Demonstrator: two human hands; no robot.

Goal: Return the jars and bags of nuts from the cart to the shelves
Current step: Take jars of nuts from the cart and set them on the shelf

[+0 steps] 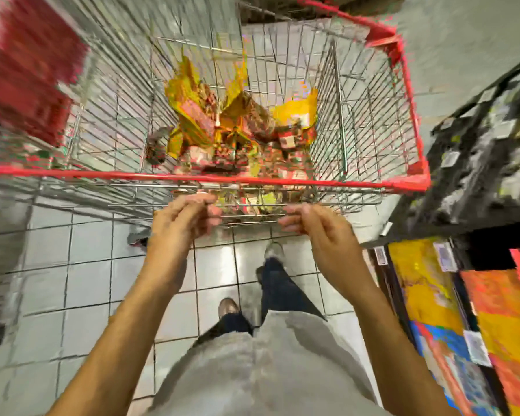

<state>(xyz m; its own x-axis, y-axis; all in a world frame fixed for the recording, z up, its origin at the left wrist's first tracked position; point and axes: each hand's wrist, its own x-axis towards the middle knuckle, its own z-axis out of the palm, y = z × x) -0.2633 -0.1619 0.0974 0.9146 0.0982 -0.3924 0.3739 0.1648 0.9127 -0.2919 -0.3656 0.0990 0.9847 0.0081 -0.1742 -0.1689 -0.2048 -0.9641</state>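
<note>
Picture quality: heavy motion blur and blocky breakup, so fine detail is unreadable.
Cart [252, 178]: wire basket with a red rim, directly ahead of the person, seen from above.
Bags of nuts [198, 115]: piled on the cart's basket floor, mostly yellow and red-brown, lying crumpled against one another.
Yellow bag [297, 112]: at the right side of the pile, near the right wire wall.
Jars: cannot be told apart from the pile (blur hides any shapes).
Left hand [183, 217]: raised just below the cart's near red rail, in front of the wire panel. Fingers are loosely curled and nothing is seen in its grasp.
Right hand [315, 226]: level with the left hand and apart from it, also before the wire panel. Fingers are loosely curled and it holds nothing visible.
Contact with wire: whether either hand's fingertips touch the panel cannot be told.
Shelves [475, 163]: dark racking at the right, just beside the cart's right corner, with pale tags on the edges.
Lower shelf goods [427, 289]: yellow, orange and blue packs beside the person's right forearm.
Floor [87, 280]: pale square tiles.
Person: grey top [267, 370], dark trousers, two shoes [228, 306] on the tiles.
</note>
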